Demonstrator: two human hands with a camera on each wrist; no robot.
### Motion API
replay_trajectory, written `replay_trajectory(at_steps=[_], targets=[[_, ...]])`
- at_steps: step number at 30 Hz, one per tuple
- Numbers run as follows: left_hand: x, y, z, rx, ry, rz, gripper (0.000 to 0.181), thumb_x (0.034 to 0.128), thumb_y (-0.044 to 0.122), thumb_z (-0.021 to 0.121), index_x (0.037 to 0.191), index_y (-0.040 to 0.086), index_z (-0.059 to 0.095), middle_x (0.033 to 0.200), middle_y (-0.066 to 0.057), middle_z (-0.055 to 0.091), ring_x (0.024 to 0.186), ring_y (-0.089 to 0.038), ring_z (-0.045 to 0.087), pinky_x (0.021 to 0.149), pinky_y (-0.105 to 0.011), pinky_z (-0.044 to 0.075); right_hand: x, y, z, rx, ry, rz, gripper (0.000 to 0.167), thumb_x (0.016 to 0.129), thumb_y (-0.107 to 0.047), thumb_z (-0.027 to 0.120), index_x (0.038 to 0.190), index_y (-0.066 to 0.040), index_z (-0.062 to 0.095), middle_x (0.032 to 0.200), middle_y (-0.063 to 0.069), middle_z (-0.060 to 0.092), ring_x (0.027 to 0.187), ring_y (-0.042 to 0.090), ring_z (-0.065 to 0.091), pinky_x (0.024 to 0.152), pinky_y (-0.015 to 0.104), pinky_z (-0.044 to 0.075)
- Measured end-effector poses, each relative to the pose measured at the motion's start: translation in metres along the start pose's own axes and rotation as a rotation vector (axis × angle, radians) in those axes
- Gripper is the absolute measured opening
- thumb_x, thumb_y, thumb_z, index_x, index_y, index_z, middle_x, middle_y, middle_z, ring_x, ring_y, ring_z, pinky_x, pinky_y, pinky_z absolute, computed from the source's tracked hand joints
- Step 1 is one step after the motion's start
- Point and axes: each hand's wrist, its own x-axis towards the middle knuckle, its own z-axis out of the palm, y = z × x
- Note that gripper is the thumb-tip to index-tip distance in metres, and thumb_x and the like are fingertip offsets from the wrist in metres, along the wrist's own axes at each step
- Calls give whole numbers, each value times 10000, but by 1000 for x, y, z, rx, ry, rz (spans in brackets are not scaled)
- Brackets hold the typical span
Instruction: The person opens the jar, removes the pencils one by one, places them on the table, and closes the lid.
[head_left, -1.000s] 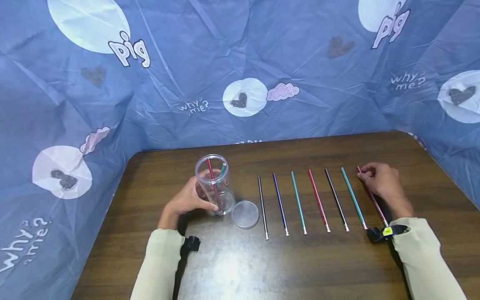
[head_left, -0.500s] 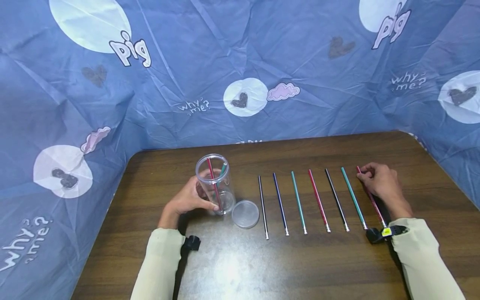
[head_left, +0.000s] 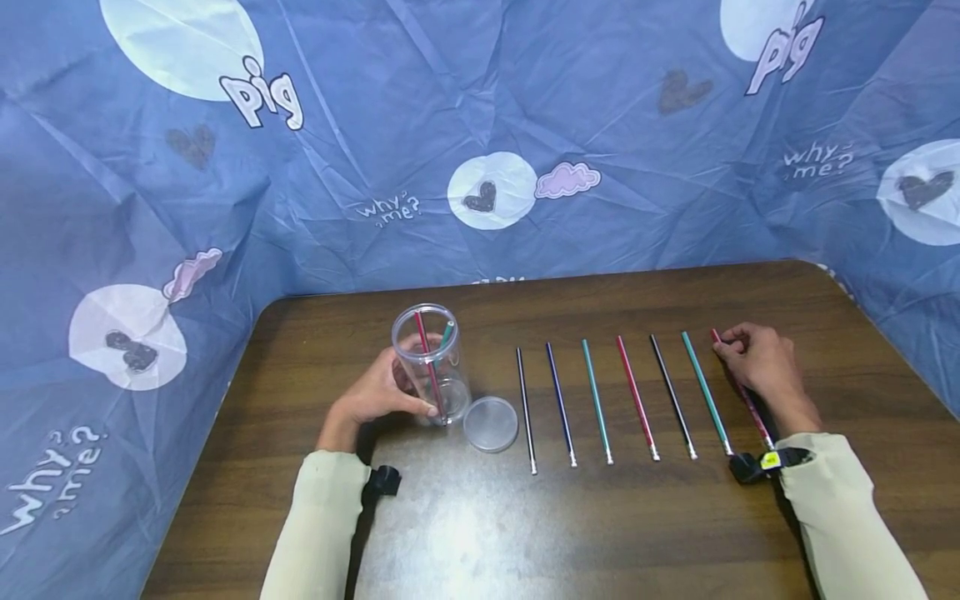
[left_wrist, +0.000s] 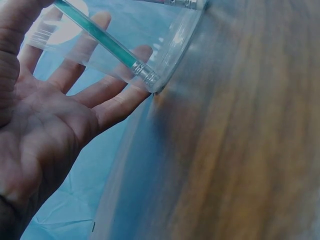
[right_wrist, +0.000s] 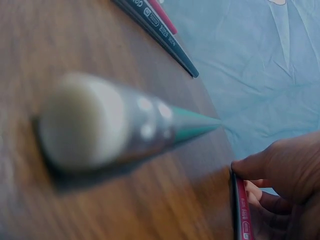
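Observation:
My left hand (head_left: pixel 378 390) holds a clear plastic jar (head_left: pixel 456 398) upright on the table, thumb at the near side and fingers around the back. Inside it lean a red pencil (head_left: pixel 428 358) and a teal pencil (left_wrist: pixel 107 41), eraser ends down. At the right end of a row of pencils, my right hand (head_left: pixel 767 368) pinches the far tip of a red pencil (right_wrist: pixel 243 209), which lies along the table under the hand. Beside it lies a teal pencil (head_left: pixel 707 393), its white eraser large and blurred in the right wrist view.
A round clear lid (head_left: pixel 491 425) lies flat just right of the jar. Further along the row are a black pencil (head_left: pixel 673 397), a red one, a teal one, a blue pencil (head_left: pixel 560 404) and another black one. A blue printed cloth (head_left: pixel 337 242) stands behind the wooden table (head_left: pixel 600 533).

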Motion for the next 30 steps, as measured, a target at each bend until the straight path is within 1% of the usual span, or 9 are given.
replay_trajectory(at_steps=[4,6,12,15,21,24,26,30], targets=[[1,0,-1,-7,-2,1,912,624,-132,852,1419,61,449,1256,-165,639,1129,-303,625,943,-408,536,1,0,-1,4,-13,30,279,967,-219,634,1059,45,629,902,208,687,795,348,612,629,418,421],[1,0,-1,-11,-2,-1,919,616,-138,853,1418,47,445,1257,-178,638,1124,-325,627,940,-417,539,2,0,-1,-2,-17,32,290,967,-235,634,1060,40,630,904,203,687,810,360,610,635,427,423],[2,2,-2,-16,-4,-7,934,604,-143,856,1420,36,440,1256,-206,635,1101,-393,626,915,-438,553,5,1,-3,-3,-11,-6,314,959,-269,647,1040,34,646,869,179,699,830,381,616,658,459,428],[2,2,-2,-14,-3,-8,935,607,-142,854,1423,46,441,1265,-195,633,1110,-373,626,924,-436,548,5,2,-4,11,-21,-6,329,961,-275,646,1052,41,641,877,190,697,821,373,618,652,446,428],[0,1,-1,-22,1,-6,910,626,-161,837,1419,39,437,1280,-166,623,1150,-310,617,972,-401,524,3,3,-7,5,-36,39,387,973,-332,606,1094,35,627,925,208,672,843,376,600,638,419,416],[-1,1,0,-25,1,-5,903,631,-163,836,1417,35,437,1277,-167,625,1149,-289,620,978,-389,520,1,2,-9,12,-16,50,413,973,-354,594,1109,36,616,947,217,667,861,393,599,638,427,416],[-1,1,1,-19,4,-7,908,629,-155,841,1419,40,438,1272,-174,628,1140,-282,626,967,-392,527,0,2,-9,30,17,50,425,970,-350,601,1127,44,602,967,234,672,881,408,603,658,440,416],[0,1,1,-2,8,-14,930,611,-143,855,1421,54,443,1273,-194,630,1127,-319,631,935,-430,543,0,-1,-11,84,99,46,474,958,-338,630,1209,60,568,1055,276,680,933,427,632,752,465,415]])
